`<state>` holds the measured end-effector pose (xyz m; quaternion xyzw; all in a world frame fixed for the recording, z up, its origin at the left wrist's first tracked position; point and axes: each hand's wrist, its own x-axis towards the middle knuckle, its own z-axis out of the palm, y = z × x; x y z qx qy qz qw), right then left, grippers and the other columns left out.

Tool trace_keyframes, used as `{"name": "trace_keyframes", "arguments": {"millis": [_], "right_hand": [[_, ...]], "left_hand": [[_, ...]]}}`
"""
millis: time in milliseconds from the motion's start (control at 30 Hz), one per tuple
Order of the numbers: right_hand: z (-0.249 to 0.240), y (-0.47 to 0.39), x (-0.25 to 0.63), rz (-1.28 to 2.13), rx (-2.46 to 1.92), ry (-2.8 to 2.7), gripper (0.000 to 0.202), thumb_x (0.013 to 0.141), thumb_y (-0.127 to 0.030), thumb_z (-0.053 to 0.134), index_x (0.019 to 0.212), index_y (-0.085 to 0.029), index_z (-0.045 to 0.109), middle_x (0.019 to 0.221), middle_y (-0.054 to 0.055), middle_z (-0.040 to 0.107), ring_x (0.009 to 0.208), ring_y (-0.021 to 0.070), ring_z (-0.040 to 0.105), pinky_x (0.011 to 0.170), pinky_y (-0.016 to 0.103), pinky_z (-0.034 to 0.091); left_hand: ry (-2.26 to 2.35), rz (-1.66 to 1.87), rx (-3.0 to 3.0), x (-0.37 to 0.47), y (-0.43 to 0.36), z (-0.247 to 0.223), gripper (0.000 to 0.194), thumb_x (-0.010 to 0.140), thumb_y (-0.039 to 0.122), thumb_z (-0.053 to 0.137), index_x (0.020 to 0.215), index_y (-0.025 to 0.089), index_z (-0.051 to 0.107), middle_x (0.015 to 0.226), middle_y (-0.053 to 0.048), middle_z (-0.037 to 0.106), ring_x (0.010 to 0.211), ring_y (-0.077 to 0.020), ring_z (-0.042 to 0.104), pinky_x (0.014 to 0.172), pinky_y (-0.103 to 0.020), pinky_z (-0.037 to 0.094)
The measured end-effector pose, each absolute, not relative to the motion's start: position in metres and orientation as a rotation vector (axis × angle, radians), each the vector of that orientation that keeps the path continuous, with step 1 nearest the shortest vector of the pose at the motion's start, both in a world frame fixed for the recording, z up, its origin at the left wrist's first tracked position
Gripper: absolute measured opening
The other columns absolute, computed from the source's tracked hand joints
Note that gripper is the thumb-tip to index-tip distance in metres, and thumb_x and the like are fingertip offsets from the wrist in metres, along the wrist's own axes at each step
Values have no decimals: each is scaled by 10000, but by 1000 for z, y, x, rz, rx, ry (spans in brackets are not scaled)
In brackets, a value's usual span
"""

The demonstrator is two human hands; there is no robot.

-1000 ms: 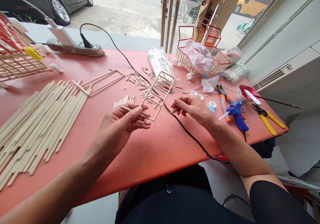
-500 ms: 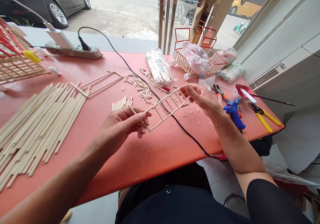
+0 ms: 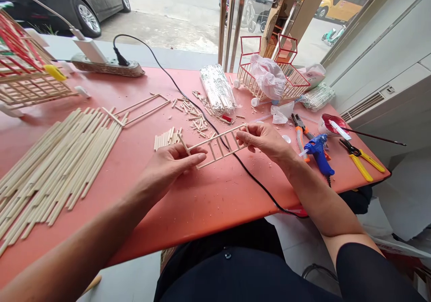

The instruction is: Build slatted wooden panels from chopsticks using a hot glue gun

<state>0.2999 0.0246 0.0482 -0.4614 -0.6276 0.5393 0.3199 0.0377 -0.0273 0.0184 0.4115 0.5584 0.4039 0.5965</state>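
Note:
Between my two hands, above the orange-red table (image 3: 215, 212), is a small ladder-like wooden stick frame (image 3: 216, 143) with several rungs. My left hand (image 3: 175, 158) pinches its left end, thumb on top, near a crosswise stick that juts past the side rail. The right end is gripped by my right hand (image 3: 259, 139) between thumb and fingers. Just beyond my left hand lies a small row of short sticks (image 3: 164, 138). A second open stick frame (image 3: 144, 111) rests farther back, its near end on the pile of long wooden sticks (image 3: 63, 163).
Cut stick bits (image 3: 195, 113) lie around a black cord (image 3: 247, 172). On the right are a blue glue gun (image 3: 318, 151), orange-handled pliers (image 3: 299, 133), yellow-handled pliers (image 3: 363, 160) and a red cup (image 3: 328, 124). Behind stand a wrapped stick bundle (image 3: 218, 89), a stick basket (image 3: 249, 75) and a power strip (image 3: 107, 66).
The ladder-like frame has tilted, so its rungs look more foreshortened. My right hand has shifted down along its end and closed in. The whole view has moved slightly.

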Motion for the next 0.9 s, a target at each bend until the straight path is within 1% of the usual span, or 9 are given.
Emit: {"name": "trace_keyframes", "arguments": {"millis": [100, 167, 267, 367, 433, 533, 600, 733, 900], "right_hand": [[49, 23, 298, 1421, -1186, -1656, 586, 714, -718, 865, 725, -161, 684, 715, 14, 647, 597, 88, 510, 482, 208, 421], [49, 22, 296, 1418, -1160, -1654, 584, 726, -715, 862, 721, -160, 682, 715, 12, 646, 590, 86, 510, 483, 208, 434], [48, 21, 294, 1395, -1129, -1626, 577, 739, -709, 861, 731, -160, 684, 714, 4, 646, 572, 81, 505, 478, 211, 444], [46, 20, 292, 1376, -1116, -1613, 559, 756, -693, 861, 746, -159, 695, 713, 2, 651, 557, 77, 505, 474, 214, 445], [45, 19, 292, 1370, -1115, -1625, 551, 764, -686, 860, 741, -160, 697, 711, 5, 654, 560, 81, 512, 476, 217, 450], [44, 18, 291, 1364, -1114, -1639, 547, 763, -689, 860, 746, -166, 701, 716, 8, 662, 573, 91, 520, 478, 222, 452], [42, 17, 291, 1360, -1118, -1642, 550, 756, -693, 864, 758, -166, 706, 721, 8, 668, 568, 91, 519, 474, 224, 446], [40, 17, 292, 1352, -1119, -1663, 545, 773, -693, 855, 776, -165, 718, 735, 18, 679, 579, 97, 530, 475, 224, 448], [40, 17, 293, 1352, -1092, -1686, 512, 810, -658, 846, 775, -165, 713, 739, 19, 679, 604, 102, 545, 480, 218, 457]], "left_hand": [[1296, 896, 985, 37, -27, 17, 538, 531, 550, 1015, 891, 180, 864, 916, -89, 803, 711, -145, 592, 646, -271, 438], [1301, 900, 1018, 37, -28, 18, 520, 544, 557, 1005, 887, 192, 868, 950, -95, 821, 805, -194, 649, 725, -296, 476], [1305, 881, 1111, 38, -29, 22, 480, 582, 573, 973, 869, 204, 870, 926, -91, 827, 869, -243, 682, 780, -322, 496], [1272, 842, 1193, 39, -30, 24, 428, 635, 584, 931, 845, 216, 873, 869, -89, 824, 817, -248, 678, 731, -323, 485], [1261, 834, 1222, 39, -30, 25, 385, 660, 578, 915, 791, 219, 866, 848, -89, 824, 755, -228, 660, 677, -309, 457], [1291, 822, 1251, 39, -30, 25, 367, 677, 576, 903, 723, 216, 852, 740, -74, 788, 614, -181, 575, 573, -301, 370], [1309, 831, 1248, 38, -30, 25, 345, 669, 554, 910, 700, 217, 846, 658, -59, 748, 555, -172, 530, 537, -307, 329], [1322, 842, 1216, 39, -30, 28, 269, 664, 487, 911, 671, 228, 837, 600, -50, 721, 525, -183, 533, 517, -314, 332], [1327, 824, 1231, 40, -32, 29, 271, 698, 489, 872, 659, 223, 830, 611, -56, 722, 552, -190, 555, 540, -321, 366]]}}
